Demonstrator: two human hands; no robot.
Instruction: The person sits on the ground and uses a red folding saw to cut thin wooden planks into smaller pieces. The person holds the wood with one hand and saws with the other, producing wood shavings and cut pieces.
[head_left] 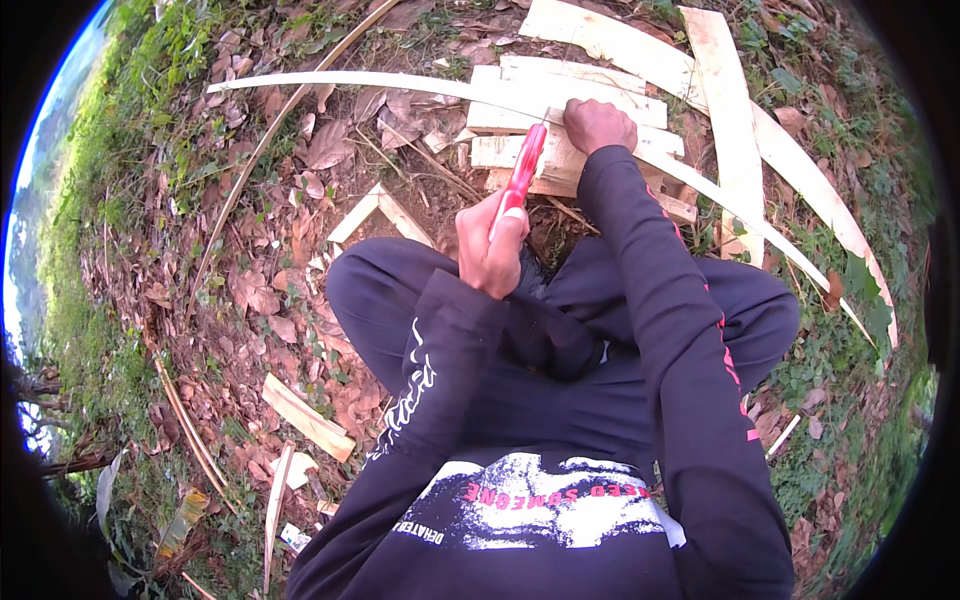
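My left hand (pixel 490 245) is closed around the red handle of a saw (pixel 522 175). Its thin blade appears almost edge-on at the far end and meets a long, narrow wooden strip (pixel 350 80). Just right of the blade, my right hand (pixel 600 127) is closed on that strip and presses it down. The strip lies across a low stack of short pale boards (pixel 500 155) and sticks out far to both sides. My right fingertips are partly hidden under the fist.
Two wide planks (pixel 728 130) cross at the right, one curving toward the far edge. Two short pieces (pixel 385 215) form an angle left of my knee. Cut offcuts (pixel 308 416) and thin sticks lie on leaf-covered ground (pixel 270 290), with grass further left. My legs (pixel 390 290) are folded before me.
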